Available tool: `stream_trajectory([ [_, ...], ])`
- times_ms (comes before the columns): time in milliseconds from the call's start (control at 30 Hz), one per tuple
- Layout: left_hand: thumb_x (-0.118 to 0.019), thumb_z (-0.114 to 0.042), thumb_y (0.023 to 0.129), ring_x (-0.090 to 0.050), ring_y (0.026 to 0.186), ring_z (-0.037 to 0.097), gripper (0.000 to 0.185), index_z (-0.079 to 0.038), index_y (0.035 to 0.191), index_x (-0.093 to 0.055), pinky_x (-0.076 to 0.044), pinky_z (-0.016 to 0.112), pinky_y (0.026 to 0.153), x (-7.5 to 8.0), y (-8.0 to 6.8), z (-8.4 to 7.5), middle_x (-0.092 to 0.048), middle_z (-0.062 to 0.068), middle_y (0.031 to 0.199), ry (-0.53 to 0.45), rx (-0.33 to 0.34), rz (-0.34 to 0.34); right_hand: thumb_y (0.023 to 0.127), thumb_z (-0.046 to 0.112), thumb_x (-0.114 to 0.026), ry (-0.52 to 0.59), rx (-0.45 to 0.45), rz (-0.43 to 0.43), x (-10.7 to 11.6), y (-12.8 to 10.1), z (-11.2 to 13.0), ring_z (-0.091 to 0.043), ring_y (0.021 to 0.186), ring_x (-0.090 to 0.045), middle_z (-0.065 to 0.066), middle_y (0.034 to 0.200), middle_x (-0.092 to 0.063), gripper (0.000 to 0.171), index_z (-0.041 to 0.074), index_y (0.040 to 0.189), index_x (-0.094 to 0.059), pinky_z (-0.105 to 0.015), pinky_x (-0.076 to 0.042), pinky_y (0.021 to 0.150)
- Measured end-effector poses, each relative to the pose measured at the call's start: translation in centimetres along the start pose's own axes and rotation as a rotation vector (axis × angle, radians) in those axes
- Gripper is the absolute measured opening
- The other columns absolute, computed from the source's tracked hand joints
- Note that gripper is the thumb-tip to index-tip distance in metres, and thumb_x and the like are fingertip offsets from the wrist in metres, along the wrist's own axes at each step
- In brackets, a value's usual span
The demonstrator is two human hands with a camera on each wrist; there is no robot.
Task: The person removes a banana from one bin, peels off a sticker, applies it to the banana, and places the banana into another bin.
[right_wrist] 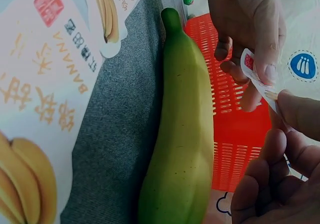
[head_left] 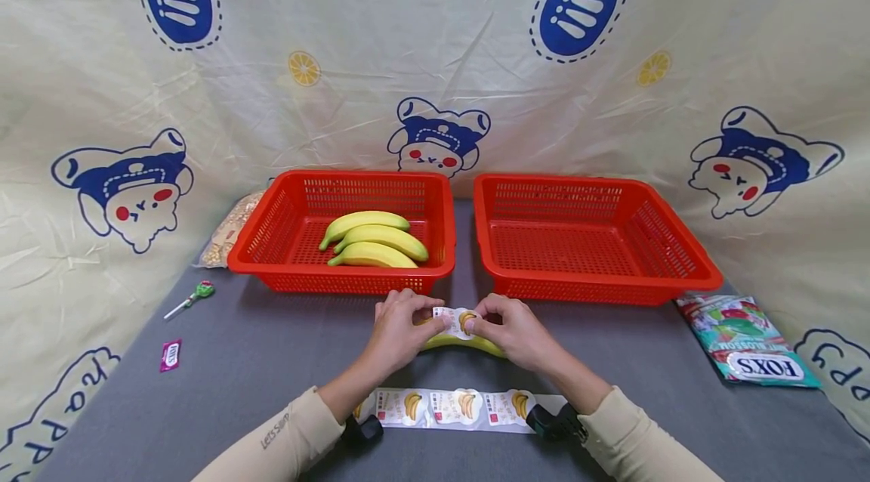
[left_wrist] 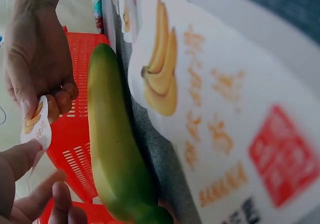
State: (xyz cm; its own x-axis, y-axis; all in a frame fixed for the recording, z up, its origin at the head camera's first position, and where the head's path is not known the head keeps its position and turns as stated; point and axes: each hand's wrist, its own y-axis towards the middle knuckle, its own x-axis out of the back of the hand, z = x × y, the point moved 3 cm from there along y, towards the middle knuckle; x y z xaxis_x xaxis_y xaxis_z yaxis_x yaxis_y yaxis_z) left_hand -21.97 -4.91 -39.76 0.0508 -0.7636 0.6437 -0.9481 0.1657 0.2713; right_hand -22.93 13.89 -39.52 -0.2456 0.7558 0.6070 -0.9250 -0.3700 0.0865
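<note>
A: Banana sticker (head_left: 457,318), held up between my two hands just above the loose banana (head_left: 469,344) on the grey table (head_left: 272,361). Where do the fingers sit?

B: My left hand (head_left: 401,327) pinches its left edge, thumb and forefinger curled on it. My right hand (head_left: 513,329) pinches the right edge the same way. Both closed on the sticker, nothing else in either.

A: And the banana under it?

B: Lying flat on the table, just in front of the left red basket (head_left: 343,233), near my knuckles. I cannot tell if the sticker touches it.

A: Other stickers?

B: A sticker strip (head_left: 455,408) lies on the table between my forearms, nearer me than the banana; three banana labels showing.

A: Baskets?

B: Left one holds three bananas (head_left: 374,240). The right red basket (head_left: 591,236) stands beside it, apart by a narrow gap.

A: Strays?

B: A lollipop (head_left: 193,296) and a small pink packet (head_left: 171,355) off left; a candy bag (head_left: 744,342) off right; a bag of nuts (head_left: 227,236) behind the left basket.
</note>
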Motion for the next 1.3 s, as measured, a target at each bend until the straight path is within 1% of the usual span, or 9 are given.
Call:
stream_trajectory([
  [133,-0.075,-0.025,0.078,-0.046,0.084,0.014,0.011,-0.015,0.081,-0.073,-0.026,0.034,0.078,-0.1,0.3,0.2,-0.061,0.000,0.082,-0.047,0.016,0.018,0.083,0.018,-0.070,0.002,-0.021,0.003,0.0,0.0,-0.1,-0.014,0.076,-0.050,-0.004,0.084,-0.061,0.011,0.008,0.082,-0.065,-0.022,-0.040,0.063],
  [200,-0.075,-0.024,0.078,-0.046,0.085,0.016,0.010,-0.014,0.076,-0.072,-0.027,0.035,0.079,-0.3,0.5,0.3,-0.061,0.001,0.082,-0.052,0.022,0.031,0.083,0.018,-0.070,-0.008,-0.049,0.002,0.0,0.1,-0.2,-0.014,0.073,-0.049,-0.004,0.082,-0.061,0.012,0.007,0.082,-0.065,-0.022,-0.039,0.060],
  [333,-0.074,-0.024,0.079,-0.047,0.090,0.018,0.011,-0.012,0.077,-0.074,-0.028,0.040,0.083,-0.7,0.9,0.5,-0.062,0.002,0.085,-0.032,0.032,0.070,0.082,0.018,-0.070,-0.070,-0.108,-0.010,-0.2,0.4,-0.7,-0.013,0.066,-0.046,0.000,0.074,-0.057,0.012,0.008,0.079,-0.065,-0.022,-0.035,0.055],
  [467,-0.073,-0.022,0.080,-0.047,0.093,0.020,0.011,-0.011,0.078,-0.073,-0.028,0.043,0.084,-1.0,1.1,0.6,-0.062,0.004,0.087,-0.004,0.041,0.098,0.081,0.020,-0.071,-0.151,-0.144,-0.022,-0.4,0.7,-1.0,-0.011,0.059,-0.043,0.003,0.065,-0.052,0.014,0.010,0.074,-0.064,-0.021,-0.031,0.051],
  [567,-0.073,-0.024,0.080,-0.047,0.093,0.021,0.011,-0.013,0.077,-0.072,-0.029,0.042,0.084,-1.2,1.3,0.6,-0.061,0.003,0.085,0.059,0.014,0.097,0.080,0.021,-0.072,-0.193,-0.153,-0.024,-0.5,0.9,-1.0,-0.011,0.057,-0.042,0.005,0.061,-0.050,0.016,0.011,0.072,-0.063,-0.021,-0.029,0.050],
  [700,-0.074,-0.026,0.079,-0.049,0.092,0.022,0.011,-0.015,0.076,-0.072,-0.032,0.040,0.084,-1.2,1.4,0.3,-0.060,0.001,0.081,0.166,-0.045,0.086,0.079,0.023,-0.073,-0.256,-0.130,-0.028,-0.5,1.0,-0.9,-0.010,0.057,-0.040,0.005,0.059,-0.048,0.019,0.012,0.068,-0.062,-0.021,-0.028,0.051],
  [800,-0.074,-0.026,0.079,-0.050,0.091,0.022,0.011,-0.015,0.076,-0.071,-0.034,0.040,0.084,-1.3,1.3,0.1,-0.061,0.001,0.081,0.206,-0.068,0.089,0.079,0.023,-0.074,-0.300,-0.106,-0.032,-0.5,1.0,-0.8,-0.010,0.057,-0.040,0.005,0.058,-0.046,0.022,0.013,0.065,-0.059,-0.022,-0.028,0.053],
  [1033,-0.072,-0.026,0.080,-0.051,0.086,0.018,0.011,-0.015,0.077,-0.070,-0.040,0.036,0.081,-1.4,1.4,0.2,-0.060,0.000,0.081,0.222,-0.053,0.108,0.078,0.024,-0.074,-0.388,-0.082,-0.046,-0.6,1.0,-0.6,-0.012,0.061,-0.040,0.004,0.058,-0.044,0.026,0.015,0.062,-0.057,-0.025,-0.028,0.059],
  [1300,-0.072,-0.025,0.080,-0.053,0.082,0.016,0.010,-0.015,0.078,-0.070,-0.044,0.029,0.072,-1.4,1.3,0.0,-0.059,-0.001,0.080,0.254,-0.093,0.096,0.077,0.026,-0.075,-0.476,-0.021,-0.085,-0.9,0.9,-0.3,-0.012,0.064,-0.039,0.003,0.060,-0.045,0.026,0.014,0.062,-0.056,-0.026,-0.028,0.060],
])
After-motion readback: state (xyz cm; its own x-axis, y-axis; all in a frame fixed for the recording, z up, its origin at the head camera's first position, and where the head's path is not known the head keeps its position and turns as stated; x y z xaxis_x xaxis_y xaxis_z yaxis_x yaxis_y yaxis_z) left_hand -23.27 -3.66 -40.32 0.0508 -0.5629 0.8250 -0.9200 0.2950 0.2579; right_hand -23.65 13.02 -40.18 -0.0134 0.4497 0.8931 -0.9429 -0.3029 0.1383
